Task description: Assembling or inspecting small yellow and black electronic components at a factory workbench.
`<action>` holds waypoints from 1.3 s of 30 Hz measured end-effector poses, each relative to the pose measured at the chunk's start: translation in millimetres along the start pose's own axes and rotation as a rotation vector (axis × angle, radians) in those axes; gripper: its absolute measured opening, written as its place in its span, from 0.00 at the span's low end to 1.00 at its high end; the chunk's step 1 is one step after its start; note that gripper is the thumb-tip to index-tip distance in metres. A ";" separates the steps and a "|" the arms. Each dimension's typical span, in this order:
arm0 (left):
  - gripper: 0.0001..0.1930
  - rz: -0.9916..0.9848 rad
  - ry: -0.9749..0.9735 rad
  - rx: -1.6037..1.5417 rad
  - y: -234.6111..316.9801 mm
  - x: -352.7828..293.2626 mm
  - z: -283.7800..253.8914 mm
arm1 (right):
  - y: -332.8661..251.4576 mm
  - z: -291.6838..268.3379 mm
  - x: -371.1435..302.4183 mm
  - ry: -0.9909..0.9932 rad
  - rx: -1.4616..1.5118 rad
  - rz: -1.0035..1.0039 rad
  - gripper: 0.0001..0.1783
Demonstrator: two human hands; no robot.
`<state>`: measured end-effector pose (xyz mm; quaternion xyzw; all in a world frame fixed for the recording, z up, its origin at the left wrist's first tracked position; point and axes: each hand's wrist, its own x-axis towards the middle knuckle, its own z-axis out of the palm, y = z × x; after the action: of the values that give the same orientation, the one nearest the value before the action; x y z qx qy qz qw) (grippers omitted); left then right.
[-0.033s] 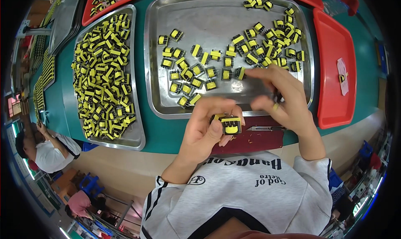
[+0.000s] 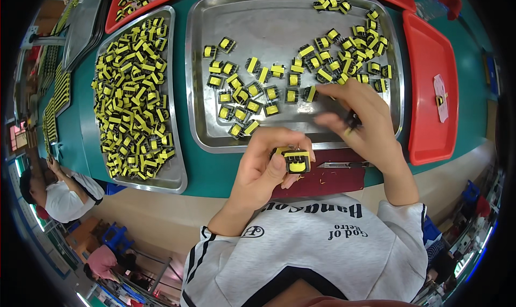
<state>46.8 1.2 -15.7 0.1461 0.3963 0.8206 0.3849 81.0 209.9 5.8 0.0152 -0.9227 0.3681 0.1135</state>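
Note:
My left hand [image 2: 263,164] is closed round small yellow-and-black transformers; one transformer [image 2: 296,162] faces outward past the thumb, with another partly hidden behind it. Over the front part of a large steel tray [image 2: 244,17], my right hand [image 2: 361,116] has its thumb and forefinger spread apart. A dark piece with a bit of yellow, apparently another transformer [image 2: 352,120], shows against its curled fingers, mostly covered. Just beyond the forefinger tip, a loose transformer [image 2: 309,94] lies in the tray. Several more are scattered around it, crowded toward the right side.
A second steel tray [image 2: 180,170] heaped with transformers stands on the left. On the right lies a red plastic tray [image 2: 424,138] with a paper slip [image 2: 441,100] in it. A utility knife [image 2: 342,165] rests on a dark red mat [image 2: 336,183] before me. Other people sit farther off.
My right thumb and forefinger have shifted slightly up and to the left over the tray. My left hand keeps its hold on the transformers, nearly still.

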 end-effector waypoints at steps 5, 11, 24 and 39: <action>0.18 0.031 -0.041 -0.130 -2.3 -1.8 -1.5 | 3.8 11.4 2.5 -0.040 -0.304 -0.025 0.22; 0.25 -0.051 -0.106 -0.393 -2.7 -0.2 -9.0 | 7.5 15.3 3.6 -0.006 -0.329 -0.085 0.21; 0.28 -0.089 0.043 -0.430 -7.2 5.2 -1.4 | -14.0 -7.1 -1.5 -0.025 0.075 -0.182 0.20; 0.17 0.106 0.080 0.027 -3.0 -1.2 3.0 | -12.6 -8.5 -20.3 -0.006 0.306 -0.119 0.32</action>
<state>50.8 3.1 -16.0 0.1394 0.4142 0.8396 0.3226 103.9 205.5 15.8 0.0880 -0.8537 0.4969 0.1286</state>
